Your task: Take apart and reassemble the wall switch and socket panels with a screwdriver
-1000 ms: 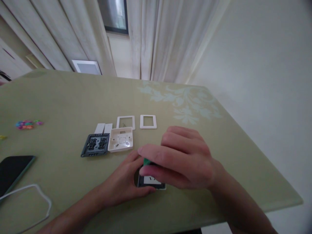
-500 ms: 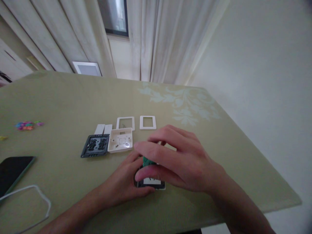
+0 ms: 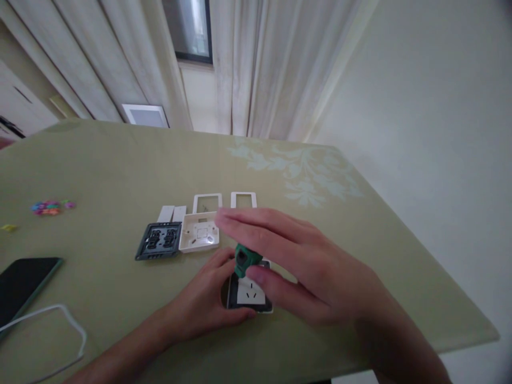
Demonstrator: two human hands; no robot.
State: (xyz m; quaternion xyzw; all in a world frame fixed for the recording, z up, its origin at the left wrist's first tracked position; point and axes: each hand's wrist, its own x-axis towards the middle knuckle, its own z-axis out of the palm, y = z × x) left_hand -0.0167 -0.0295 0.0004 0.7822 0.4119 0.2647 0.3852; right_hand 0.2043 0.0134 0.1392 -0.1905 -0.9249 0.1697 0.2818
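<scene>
My left hand (image 3: 212, 293) grips a wall socket (image 3: 251, 293) by its left side, thumb along the near edge. The socket has a dark frame around a white face with slots, and it lies near the front of the table. Above its far left part stands the green handle of a screwdriver (image 3: 245, 259), seen nearly end-on; its shaft and tip are hidden. My right hand (image 3: 296, 261) is around that handle, thumb on the near side and fingers stretched over the far side.
Beyond my left hand sit a white mounting box (image 3: 199, 233), a dark switch frame (image 3: 159, 241), two white rocker plates (image 3: 173, 214) and two white cover frames (image 3: 207, 196), (image 3: 243, 193). Leftward lie a phone (image 3: 26, 282), a white cable (image 3: 74, 320) and small colourful pieces (image 3: 50, 208).
My right hand's fingers have shifted and loosened around the screwdriver handle, so more of the handle and the socket face shows. My left hand keeps its hold on the socket.
</scene>
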